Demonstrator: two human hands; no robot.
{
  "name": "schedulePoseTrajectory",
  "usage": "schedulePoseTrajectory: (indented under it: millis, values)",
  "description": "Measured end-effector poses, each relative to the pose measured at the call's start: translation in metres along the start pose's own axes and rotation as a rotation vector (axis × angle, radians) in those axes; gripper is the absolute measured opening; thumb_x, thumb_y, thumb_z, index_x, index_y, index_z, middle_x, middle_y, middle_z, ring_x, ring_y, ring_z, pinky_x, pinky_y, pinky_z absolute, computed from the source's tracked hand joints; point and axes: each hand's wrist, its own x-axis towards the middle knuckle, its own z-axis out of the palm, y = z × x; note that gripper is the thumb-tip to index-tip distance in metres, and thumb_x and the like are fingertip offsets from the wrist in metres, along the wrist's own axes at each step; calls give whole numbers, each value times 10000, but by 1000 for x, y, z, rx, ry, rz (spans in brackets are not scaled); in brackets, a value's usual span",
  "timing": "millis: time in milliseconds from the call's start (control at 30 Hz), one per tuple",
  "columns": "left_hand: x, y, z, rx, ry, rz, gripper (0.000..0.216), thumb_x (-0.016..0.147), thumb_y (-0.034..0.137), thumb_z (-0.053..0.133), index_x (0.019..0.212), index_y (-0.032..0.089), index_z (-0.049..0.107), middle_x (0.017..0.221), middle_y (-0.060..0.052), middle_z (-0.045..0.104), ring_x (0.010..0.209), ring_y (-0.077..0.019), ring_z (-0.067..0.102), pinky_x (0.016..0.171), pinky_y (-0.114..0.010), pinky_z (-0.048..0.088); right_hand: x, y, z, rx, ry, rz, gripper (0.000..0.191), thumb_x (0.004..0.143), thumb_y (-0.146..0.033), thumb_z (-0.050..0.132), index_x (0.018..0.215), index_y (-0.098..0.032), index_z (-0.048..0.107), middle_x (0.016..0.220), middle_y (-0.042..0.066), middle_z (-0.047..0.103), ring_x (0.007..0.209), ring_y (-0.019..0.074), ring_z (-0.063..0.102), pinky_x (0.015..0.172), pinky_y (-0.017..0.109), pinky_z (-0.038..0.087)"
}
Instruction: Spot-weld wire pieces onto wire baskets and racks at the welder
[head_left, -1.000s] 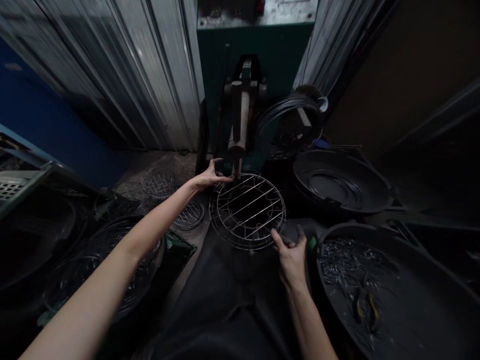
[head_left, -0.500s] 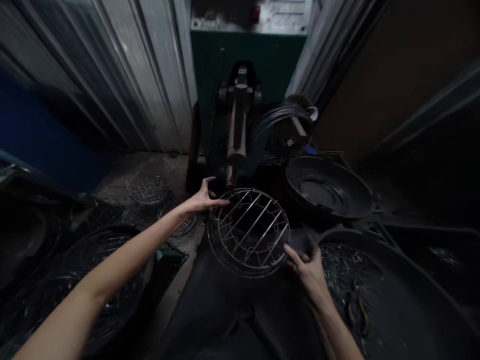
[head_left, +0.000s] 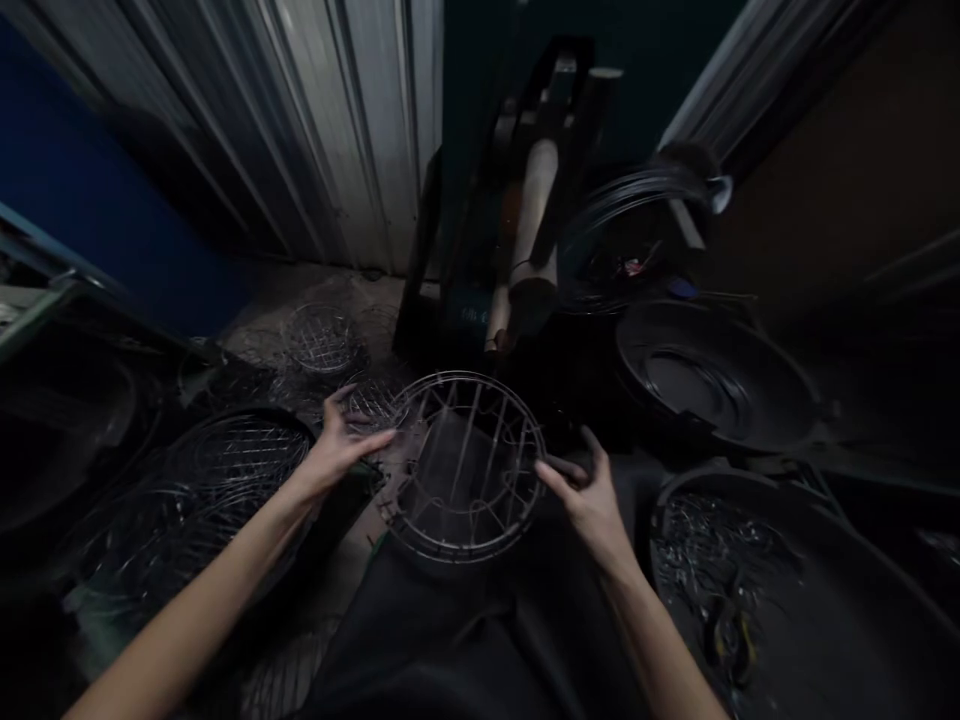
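Observation:
A round wire rack (head_left: 466, 452) with parallel bars across a double ring hangs tilted over my dark-clad lap. My right hand (head_left: 589, 495) has its thumb and a finger closed on the right rim. My left hand (head_left: 346, 445) is at the left side, fingers spread, its thumb tip at the rim; whether it touches is hard to tell. Beyond the rack stands a machine with a thick cylindrical arm (head_left: 536, 215) pointing toward me.
At right a wide dark pan (head_left: 810, 610) holds small wire pieces (head_left: 712, 540) and yellow-handled pliers (head_left: 731, 645). Behind it sits another round pan (head_left: 780, 385); a wire coil (head_left: 637, 195) is by the machine. Left, a container holds stacked wire racks (head_left: 240, 455); more racks (head_left: 322, 338) lie on the floor.
The view has swung, so the machine appears farther right. The rack has turned and tilted in my hands, its bars now running more nearly upright. My left hand's fingers have spread off the rim.

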Motion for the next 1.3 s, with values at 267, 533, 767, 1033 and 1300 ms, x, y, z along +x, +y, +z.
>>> schedulePoseTrajectory:
  millis: [267, 533, 767, 1033, 1300]
  values:
    - [-14, 9, -23, -132, 271, 28, 883, 551, 454, 741, 1257, 307, 233, 979, 25, 451, 681, -88, 591, 634, -264, 505, 53, -48, 53, -7, -246, -95, 1195, 518, -446, 841, 1460, -201, 148, 977, 110, 683, 981, 258, 631, 906, 409, 468]
    - [-9, 24, -10, -96, 310, 13, 833, 563, 513, 706, 1229, 276, 265, 981, 16, 442, 722, -99, 568, 636, -250, 470, 77, -60, 57, 28, -310, -133, 1118, 554, -437, 828, 1449, -222, 194, 953, 88, 690, 950, 259, 641, 882, 422, 481]
    - [1, 10, -14, -78, 306, 84, 806, 578, 490, 717, 1226, 288, 282, 1006, 4, 451, 795, -120, 576, 673, -259, 477, 78, -61, 50, -143, -392, -317, 794, 643, -452, 757, 1342, -274, 426, 1163, 82, 616, 1047, 264, 582, 904, 437, 462]
    - [4, 5, -12, -90, 247, 40, 831, 593, 474, 719, 1250, 300, 242, 979, 9, 468, 727, -116, 602, 647, -292, 516, 79, -59, 47, -100, -360, -257, 788, 599, -448, 784, 1276, -213, 455, 1127, 94, 623, 990, 245, 603, 872, 414, 487]
    - [-2, 13, -15, -89, 318, 43, 828, 576, 451, 733, 1236, 291, 259, 939, 20, 461, 687, -91, 583, 598, -231, 493, 80, -61, 53, -84, -387, -329, 721, 624, -429, 774, 1249, -231, 476, 1201, 80, 585, 1038, 234, 577, 905, 405, 467]
